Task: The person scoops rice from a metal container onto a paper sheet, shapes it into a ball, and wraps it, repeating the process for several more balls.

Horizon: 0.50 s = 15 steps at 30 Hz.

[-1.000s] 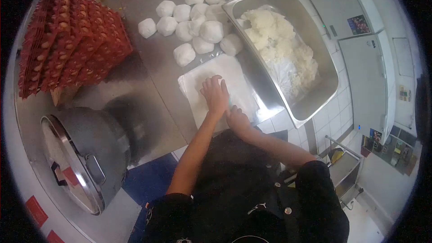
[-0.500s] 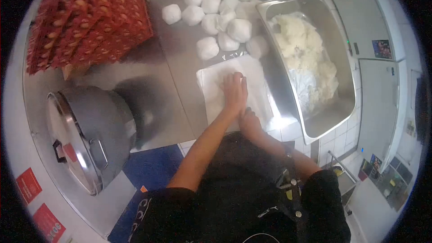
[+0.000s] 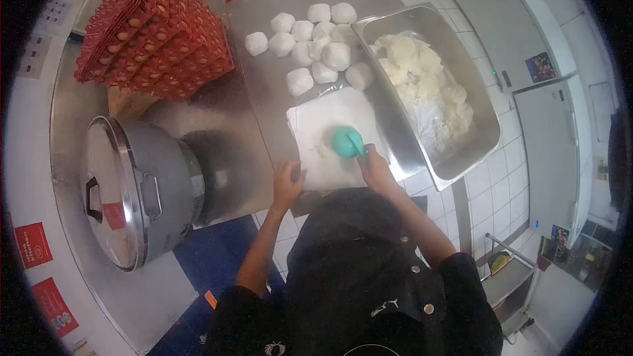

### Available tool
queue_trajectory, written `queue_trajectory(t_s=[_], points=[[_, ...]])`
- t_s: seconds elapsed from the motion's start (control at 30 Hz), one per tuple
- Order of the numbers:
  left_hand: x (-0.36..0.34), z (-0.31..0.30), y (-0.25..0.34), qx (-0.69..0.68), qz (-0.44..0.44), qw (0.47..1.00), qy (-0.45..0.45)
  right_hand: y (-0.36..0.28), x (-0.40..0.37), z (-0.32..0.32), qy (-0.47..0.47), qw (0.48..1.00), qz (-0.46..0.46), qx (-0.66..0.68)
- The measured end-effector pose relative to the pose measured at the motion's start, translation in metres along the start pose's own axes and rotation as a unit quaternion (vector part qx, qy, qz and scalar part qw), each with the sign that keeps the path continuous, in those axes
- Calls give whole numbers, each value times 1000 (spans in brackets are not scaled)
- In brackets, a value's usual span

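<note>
My right hand (image 3: 378,170) is closed round the handle of a teal round scoop (image 3: 345,141). The scoop is over a stack of white paper sheets (image 3: 310,122) on the steel table. Beside the stack's lower left corner, at the table's near edge, is my left hand (image 3: 287,184) with its fingers curled in. Whether it pinches anything is hidden. Just beyond the paper lie several round white paper-wrapped bundles (image 3: 302,53). To the right, a deep steel pan (image 3: 484,118) holds a mound of white cooked rice (image 3: 422,72).
A big lidded rice cooker (image 3: 165,191) stands left of the paper. Behind it are stacked red egg trays (image 3: 158,39) with eggs in them. The steel table (image 3: 224,112) ends just in front of me. White cabinets (image 3: 554,151) line the right side.
My hands have moved apart. The right now grips the teal scoop over the paper, and the left has moved off the sheets to the left corner. The camera view has shifted.
</note>
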<state>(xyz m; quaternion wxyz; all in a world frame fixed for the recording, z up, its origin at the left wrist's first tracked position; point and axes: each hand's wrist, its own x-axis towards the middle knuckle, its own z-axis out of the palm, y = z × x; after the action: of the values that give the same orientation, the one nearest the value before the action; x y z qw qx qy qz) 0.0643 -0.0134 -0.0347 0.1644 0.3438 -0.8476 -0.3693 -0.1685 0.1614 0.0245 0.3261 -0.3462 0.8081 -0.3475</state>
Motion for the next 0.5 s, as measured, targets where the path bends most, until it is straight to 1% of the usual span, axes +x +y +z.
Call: queue_trajectory(t_s=[0.07,0.17,0.2,0.3,0.33,0.37,0.43,0.5], points=[[-19,1,-3,33,46,997,-46,7,0,2,10,999,-26,-21],[-34,19,-9,94,111,987,-64,15,0,12,-2,998,-39,-45],[-38,20,-4,112,90,986,-86,12,-4,15,-15,998,-36,-51],[-37,25,3,141,81,983,-83,4,-7,11,55,994,-85,-40],[-35,23,6,136,79,984,-87,-1,-7,6,163,974,-153,-35],[-35,20,8,131,75,984,-91,-3,-8,-3,189,975,-115,-3],[-37,18,8,125,69,985,-95,-30,-14,-42,234,970,-36,58],[-39,18,4,123,71,985,-94,-37,-16,-66,215,955,75,191]])
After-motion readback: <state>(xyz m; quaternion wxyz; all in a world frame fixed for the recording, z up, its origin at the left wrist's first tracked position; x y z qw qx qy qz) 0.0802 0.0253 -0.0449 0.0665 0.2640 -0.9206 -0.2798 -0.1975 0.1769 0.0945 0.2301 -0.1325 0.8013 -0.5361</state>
